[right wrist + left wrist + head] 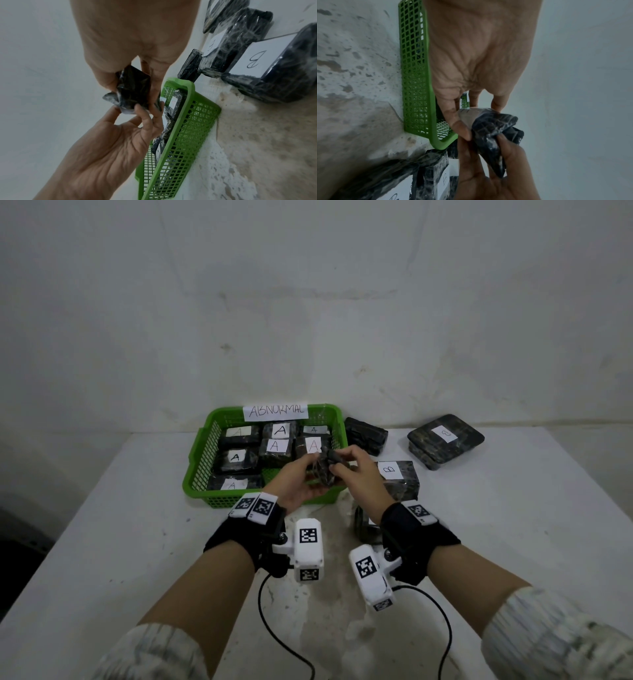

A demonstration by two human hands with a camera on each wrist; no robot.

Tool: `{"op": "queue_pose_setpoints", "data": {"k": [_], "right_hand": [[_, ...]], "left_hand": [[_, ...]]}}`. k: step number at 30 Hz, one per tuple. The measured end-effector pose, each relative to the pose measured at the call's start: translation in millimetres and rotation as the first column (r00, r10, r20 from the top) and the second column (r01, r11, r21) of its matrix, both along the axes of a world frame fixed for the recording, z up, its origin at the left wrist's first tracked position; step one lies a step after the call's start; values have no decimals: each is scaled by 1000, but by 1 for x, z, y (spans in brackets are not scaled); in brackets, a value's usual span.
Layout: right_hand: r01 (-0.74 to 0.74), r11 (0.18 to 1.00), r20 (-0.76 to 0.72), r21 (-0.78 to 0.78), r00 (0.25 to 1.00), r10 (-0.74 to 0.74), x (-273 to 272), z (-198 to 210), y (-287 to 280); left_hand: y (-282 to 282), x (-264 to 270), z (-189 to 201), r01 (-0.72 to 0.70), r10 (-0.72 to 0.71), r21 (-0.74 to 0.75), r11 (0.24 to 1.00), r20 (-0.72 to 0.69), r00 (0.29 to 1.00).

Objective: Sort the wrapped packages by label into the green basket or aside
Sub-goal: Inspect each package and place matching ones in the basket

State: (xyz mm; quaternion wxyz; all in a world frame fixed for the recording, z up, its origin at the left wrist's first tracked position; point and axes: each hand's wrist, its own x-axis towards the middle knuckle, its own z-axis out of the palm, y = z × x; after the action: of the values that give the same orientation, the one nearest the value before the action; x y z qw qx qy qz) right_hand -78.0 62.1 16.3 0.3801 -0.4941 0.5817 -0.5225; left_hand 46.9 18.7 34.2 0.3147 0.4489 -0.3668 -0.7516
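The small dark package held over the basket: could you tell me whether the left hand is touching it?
Touching. The right wrist view shows the left hand with its fingertips pressed on the package.

Both hands' fingers (460, 125) pinch a dark wrapped package (494, 129) beside the green basket (414, 81).
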Motion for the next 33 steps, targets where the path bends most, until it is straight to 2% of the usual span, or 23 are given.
{"op": "queue_pose_setpoints", "data": {"k": [2, 6, 8, 14, 18, 21, 23, 25, 30, 33], "right_hand": [[-12, 1000, -23, 7, 1000, 12, 1, 2, -1], [-88, 992, 124, 92, 989, 77, -3, 6, 1], [-115, 988, 142, 107, 985, 99, -5, 5, 2], [39, 999, 73, -33, 997, -36, -9, -5, -2], [24, 1000, 133, 6, 991, -25, -13, -5, -1], [100, 989, 251, 106, 960, -124, -20, -6, -4], [120, 974, 374, 193, 909, -186, -22, -6, -7], [108, 962, 453, 252, 865, -216, -23, -8, -8], [18, 964, 566, 264, 807, -170, -20, -8, -5], [-33, 969, 604, 243, 787, -125, -18, -12, -6]], "left_hand": [[0, 0, 0, 4, -4, -15, 1000, 0, 1000], [-2, 4, -1, -34, 34, 6, 999, -2, 999], [-3, 5, -2, -36, 36, 7, 999, 6, 999], [-4, 7, -1, -17, 20, -56, 998, 49, 999], [-5, 6, 4, -11, 21, -98, 995, 93, 995], [-4, 6, 5, 55, -24, -177, 983, 172, 985], [-3, 6, 4, 109, -36, -271, 956, 262, 965], [-3, 5, 4, 135, -33, -336, 932, 294, 955], [2, -5, 7, 57, -32, -302, 952, 87, 996], [0, -9, 3, -1, 25, -329, 944, 71, 997]]}}
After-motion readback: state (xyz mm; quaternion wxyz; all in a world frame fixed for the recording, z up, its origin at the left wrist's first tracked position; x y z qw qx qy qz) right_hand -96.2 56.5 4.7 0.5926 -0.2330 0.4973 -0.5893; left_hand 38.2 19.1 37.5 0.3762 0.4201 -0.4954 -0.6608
